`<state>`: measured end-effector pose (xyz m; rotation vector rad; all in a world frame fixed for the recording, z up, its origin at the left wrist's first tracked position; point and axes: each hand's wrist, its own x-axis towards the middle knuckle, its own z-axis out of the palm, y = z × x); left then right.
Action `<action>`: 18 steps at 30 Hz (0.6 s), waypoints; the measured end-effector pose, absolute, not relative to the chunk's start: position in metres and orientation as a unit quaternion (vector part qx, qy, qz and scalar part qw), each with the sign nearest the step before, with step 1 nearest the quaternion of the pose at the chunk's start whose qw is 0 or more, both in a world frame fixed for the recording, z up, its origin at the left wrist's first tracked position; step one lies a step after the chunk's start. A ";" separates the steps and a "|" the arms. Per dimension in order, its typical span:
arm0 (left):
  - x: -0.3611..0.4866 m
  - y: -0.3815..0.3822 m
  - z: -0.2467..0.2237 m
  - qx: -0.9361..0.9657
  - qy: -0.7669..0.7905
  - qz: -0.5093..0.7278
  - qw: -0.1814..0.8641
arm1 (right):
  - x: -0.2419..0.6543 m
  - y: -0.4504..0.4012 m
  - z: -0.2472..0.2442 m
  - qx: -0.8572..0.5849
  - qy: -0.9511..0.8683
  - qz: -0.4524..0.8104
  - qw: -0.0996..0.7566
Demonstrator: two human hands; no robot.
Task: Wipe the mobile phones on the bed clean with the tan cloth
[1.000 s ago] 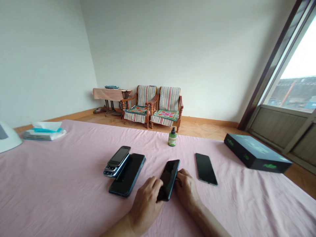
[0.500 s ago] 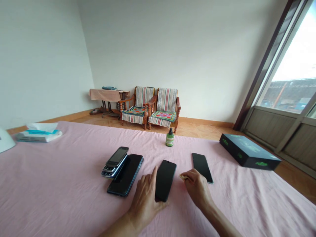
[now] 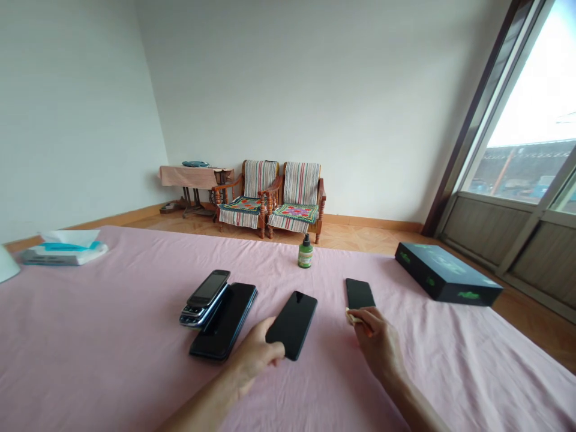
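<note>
My left hand (image 3: 258,349) grips the lower left side of a black smartphone (image 3: 294,324); the thumb lies at its near edge and the other fingers are partly hidden. The phone's dark screen faces up. My right hand (image 3: 378,343) is closed on a small pale yellow piece of cloth (image 3: 351,317), with a bit of orange showing between the fingers. It sits at the near end of another dark smartphone (image 3: 360,293), covering that end. Left of my left hand lie a large black phone (image 3: 225,324) and a stack of smaller phones (image 3: 209,291) leaning against it.
A green spray bottle (image 3: 305,253) stands at the far edge of the pink cloth (image 3: 135,360). A black box (image 3: 445,273) with green print lies on the right, a tissue pack (image 3: 65,252) on the far left. Two wooden chairs (image 3: 294,198) stand beyond.
My left hand has shifted to the phone's lower left and closed on it, and the phone has turned slightly. My right hand has moved right, over the near end of the right phone.
</note>
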<state>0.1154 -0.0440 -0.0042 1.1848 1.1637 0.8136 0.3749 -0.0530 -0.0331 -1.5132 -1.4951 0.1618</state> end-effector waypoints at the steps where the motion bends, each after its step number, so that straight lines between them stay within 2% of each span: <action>1: 0.115 -0.041 -0.006 0.496 0.506 0.352 0.611 | 0.372 -0.054 -0.033 -0.613 -0.623 0.068 0.481; 8: 0.117 -0.024 -0.011 0.431 0.488 0.332 0.682 | 0.356 -0.062 -0.025 -0.580 -0.660 0.099 0.468; 14: 0.153 -0.022 -0.010 0.439 0.440 0.302 0.723 | 0.386 -0.058 -0.017 -0.642 -0.528 0.069 0.552; 18: 0.195 -0.013 -0.015 0.445 0.431 0.290 0.730 | 0.410 -0.054 -0.020 -0.690 -0.431 0.063 0.577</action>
